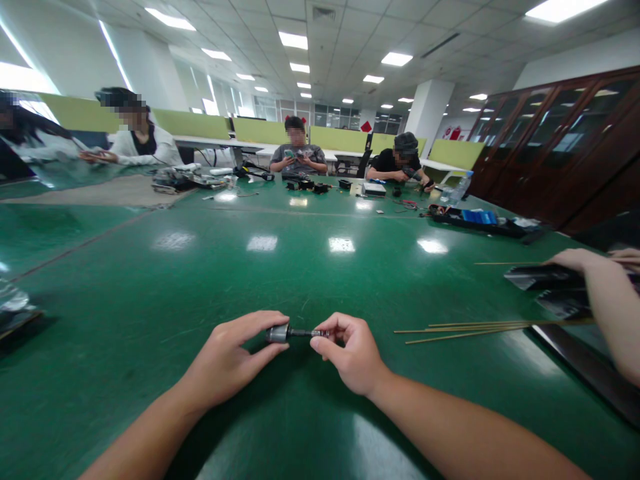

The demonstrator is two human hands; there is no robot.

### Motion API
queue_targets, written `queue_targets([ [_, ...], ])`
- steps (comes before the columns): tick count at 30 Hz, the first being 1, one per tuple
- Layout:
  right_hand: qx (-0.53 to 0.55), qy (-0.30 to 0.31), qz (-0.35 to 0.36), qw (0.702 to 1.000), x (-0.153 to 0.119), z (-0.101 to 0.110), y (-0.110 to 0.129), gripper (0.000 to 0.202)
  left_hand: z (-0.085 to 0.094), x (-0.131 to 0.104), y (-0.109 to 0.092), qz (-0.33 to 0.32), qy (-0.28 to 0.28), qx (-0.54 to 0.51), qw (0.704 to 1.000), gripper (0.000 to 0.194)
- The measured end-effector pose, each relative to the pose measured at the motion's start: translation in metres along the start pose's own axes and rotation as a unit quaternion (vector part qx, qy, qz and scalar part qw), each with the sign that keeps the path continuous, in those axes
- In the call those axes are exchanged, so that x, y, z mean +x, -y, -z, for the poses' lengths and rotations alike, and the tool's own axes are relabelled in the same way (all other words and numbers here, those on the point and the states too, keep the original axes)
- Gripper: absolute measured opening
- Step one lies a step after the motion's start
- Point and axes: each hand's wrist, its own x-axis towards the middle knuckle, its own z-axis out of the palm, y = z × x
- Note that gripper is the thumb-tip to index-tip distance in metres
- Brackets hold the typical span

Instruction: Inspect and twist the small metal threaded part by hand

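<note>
A metal shaft with a thick grey cylinder (278,333) at its left end is held level between my hands, low over the green table (280,280). My left hand (233,360) grips the cylinder between thumb and fingertips. With thumb and index finger, my right hand (353,350) pinches the thin right end of the shaft, where small ring-like ridges show. Its exact kind is too small to make out. The fingers partly hide both ends.
Thin brown sticks (465,327) lie to the right, beside black plastic packaging (550,277) and another person's hand (575,260). A silvery wrapped item (15,307) is at the left edge. Farther back are a black tray (480,221), a bottle (457,189), electronic parts and several seated people.
</note>
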Motion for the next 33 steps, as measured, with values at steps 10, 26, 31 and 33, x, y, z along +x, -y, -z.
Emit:
queue_targets([
  [10, 0.002, -0.002, 0.013, 1.000, 0.0001, 0.0002, -0.0009, 0.017, 0.0002, -0.0016, 0.0029, 0.003, -0.002, 0.005, 1.000, 0.039],
  [26, 0.001, -0.007, 0.019, 1.000, -0.0011, 0.0008, 0.0015, 0.016, 0.0023, -0.0021, 0.0040, -0.006, -0.010, 0.000, 1.000, 0.040],
  [31, 0.001, -0.008, 0.019, 1.000, -0.0013, 0.0011, 0.0022, 0.015, 0.0022, -0.0027, 0.0054, -0.004, -0.011, 0.005, 1.000, 0.040],
  [33, 0.001, -0.008, 0.020, 1.000, -0.0014, 0.0011, 0.0021, 0.015, 0.0024, -0.0024, 0.0048, -0.006, -0.012, 0.007, 1.000, 0.040],
])
